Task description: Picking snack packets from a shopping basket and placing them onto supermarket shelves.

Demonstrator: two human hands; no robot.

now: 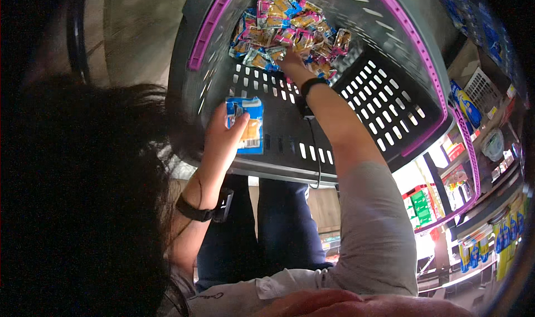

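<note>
My left hand (225, 131) grips a flat blue snack packet (253, 129) near the basket's close wall, thumb on its front. A clear window in the packet shows golden-brown food. Deep in the dark plastic shopping basket (284, 129), my right hand (292, 64) reaches into a heap of small snack packets (288, 24). The heap mixes pink and blue wrappers with clear parts, piled at the basket's far end. My right fingers are partly lost among the wrappers, so whether they hold one is unclear.
Magenta handles (215, 24) run along the basket's sides, one loop (476, 170) hanging out at the right. Shelves of packaged goods (472, 250) stand to the right. A black cable (316, 154) hangs by my right forearm. Dark hair (104, 191) blocks the left.
</note>
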